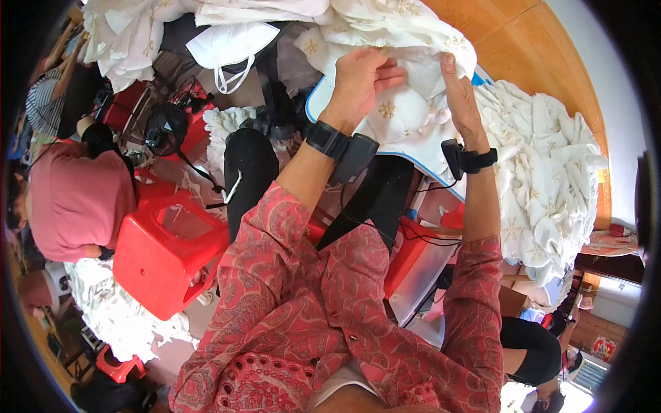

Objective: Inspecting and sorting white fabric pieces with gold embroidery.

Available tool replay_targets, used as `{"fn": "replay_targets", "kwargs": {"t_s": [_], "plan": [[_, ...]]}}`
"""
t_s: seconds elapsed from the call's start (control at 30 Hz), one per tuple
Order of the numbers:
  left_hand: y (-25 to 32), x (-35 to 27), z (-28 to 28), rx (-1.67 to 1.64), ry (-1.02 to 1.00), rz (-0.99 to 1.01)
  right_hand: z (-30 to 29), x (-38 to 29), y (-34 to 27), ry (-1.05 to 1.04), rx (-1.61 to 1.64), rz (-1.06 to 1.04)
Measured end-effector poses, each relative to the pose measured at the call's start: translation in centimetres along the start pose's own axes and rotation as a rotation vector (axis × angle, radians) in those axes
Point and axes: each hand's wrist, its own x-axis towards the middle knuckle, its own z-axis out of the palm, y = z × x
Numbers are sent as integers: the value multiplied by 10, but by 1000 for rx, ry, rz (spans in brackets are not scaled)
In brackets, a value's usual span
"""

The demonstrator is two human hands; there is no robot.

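White plush fabric with gold snowflake motifs (387,20) is heaped at the top and hangs over a white board with a blue edge (372,135) on my lap. My left hand (366,77) lies over the fabric, palm side partly turned up, fingers half curled and apart; I cannot tell whether its fingertips pinch any cloth. At the fabric's folded right edge is my right hand (458,85), its thumb upright on the near side of the cloth and its other fingers hidden behind it. Both wrists wear black straps with devices.
A large pile of the same fabric (537,180) lies at the right. A white face mask (232,44) is at the upper left. A red plastic stool (160,253) stands at the left, near a seated person in pink (80,201). Thin cables hang by my right forearm.
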Motion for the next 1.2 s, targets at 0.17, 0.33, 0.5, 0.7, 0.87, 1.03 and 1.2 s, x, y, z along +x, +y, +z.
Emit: {"fn": "replay_targets", "kwargs": {"t_s": [0.17,0.33,0.5,0.7,0.87,1.03,1.2], "plan": [[-2,2,-14,0,56,-22,-2,-1,-4,-15,-20,31],[-1,-1,-25,120,184,14,-2,2,3,33,-16,-33],[-18,-9,-35,732,230,-27,-2,1,1,-3,-13,28],[-22,-12,-32,725,193,-27,1,0,0,11,5,-8],[-32,-8,-34,706,292,176,1,1,2,11,6,-4],[-36,-1,-33,893,199,224,-1,1,3,-5,5,11],[-36,-1,-35,813,189,114,0,2,5,11,1,-14]]}}
